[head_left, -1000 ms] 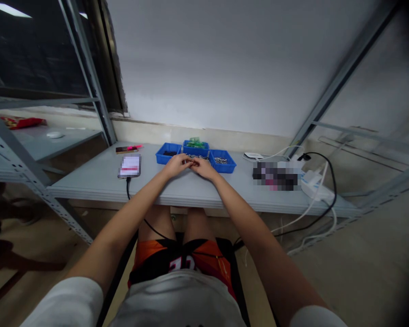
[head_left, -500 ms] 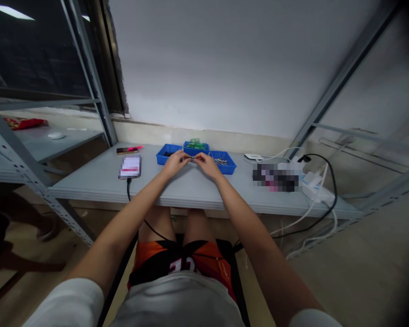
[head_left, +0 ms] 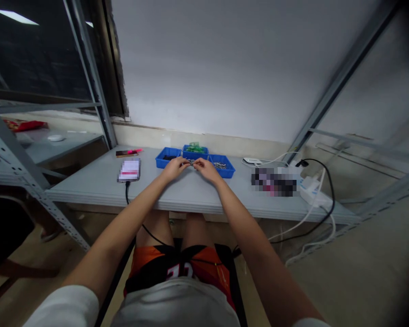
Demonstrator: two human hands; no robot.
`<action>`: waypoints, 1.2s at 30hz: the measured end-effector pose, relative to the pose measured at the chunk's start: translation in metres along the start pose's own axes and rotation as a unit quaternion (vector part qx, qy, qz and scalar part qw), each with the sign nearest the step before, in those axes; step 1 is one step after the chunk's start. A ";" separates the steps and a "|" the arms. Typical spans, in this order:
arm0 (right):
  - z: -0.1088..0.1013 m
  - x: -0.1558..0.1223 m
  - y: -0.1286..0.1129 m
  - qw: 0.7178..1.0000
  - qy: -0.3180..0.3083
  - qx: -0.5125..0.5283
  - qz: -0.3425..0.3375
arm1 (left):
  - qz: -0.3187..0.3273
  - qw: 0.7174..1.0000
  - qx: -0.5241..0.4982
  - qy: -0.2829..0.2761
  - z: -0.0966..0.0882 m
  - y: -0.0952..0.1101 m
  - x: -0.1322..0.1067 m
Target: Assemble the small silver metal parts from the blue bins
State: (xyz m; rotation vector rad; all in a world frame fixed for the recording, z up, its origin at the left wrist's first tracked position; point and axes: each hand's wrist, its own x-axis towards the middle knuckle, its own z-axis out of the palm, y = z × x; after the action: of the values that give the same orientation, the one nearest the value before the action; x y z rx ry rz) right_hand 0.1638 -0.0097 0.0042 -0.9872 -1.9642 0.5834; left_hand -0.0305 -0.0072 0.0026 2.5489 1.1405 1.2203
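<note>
My left hand (head_left: 174, 169) and my right hand (head_left: 206, 169) meet over the front of the table, fingertips pinched together around a small silvery metal piece (head_left: 191, 162). Both hands are closed on it; its exact kind is too small to make out. Just behind my left hand sits a blue tray (head_left: 159, 162) with dark pieces. Beyond the fingertips is a second blue tray (head_left: 195, 155) heaped with green pieces (head_left: 195, 148). To the right, partly behind my right hand, a third blue tray (head_left: 229, 174) holds shiny metal pieces (head_left: 220, 165).
A phone (head_left: 129, 170) with a black cable lies on the left of the grey table (head_left: 187, 195). Behind it are a dark flat item and a pink pen (head_left: 135, 151). A power strip (head_left: 314, 191) with tangled cables stands at right. Metal shelf posts flank the table.
The view has tilted slightly. My hands have drawn a little toward me, uncovering more of the left tray's dark pieces. The metal piece stays between my fingertips.
</note>
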 end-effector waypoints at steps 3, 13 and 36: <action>0.004 -0.001 0.004 0.998 -0.051 -0.022 -0.017 | 0.017 1.000 -0.012 0.001 -0.001 0.003 0.000; 0.012 -0.003 0.002 0.993 -0.094 -0.048 -0.050 | 0.045 0.998 -0.013 -0.030 -0.001 0.005 -0.001; 0.005 -0.002 -0.012 0.994 0.055 -0.048 -0.083 | -0.002 0.996 -0.039 -0.077 0.004 0.001 -0.001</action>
State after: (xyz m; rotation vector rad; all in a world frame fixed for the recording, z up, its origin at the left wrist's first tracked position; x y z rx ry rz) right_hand 0.1555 -0.0186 0.0088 -0.8853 -1.9669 0.3373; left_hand -0.0275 -0.0082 -0.0006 2.5306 1.0448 1.0244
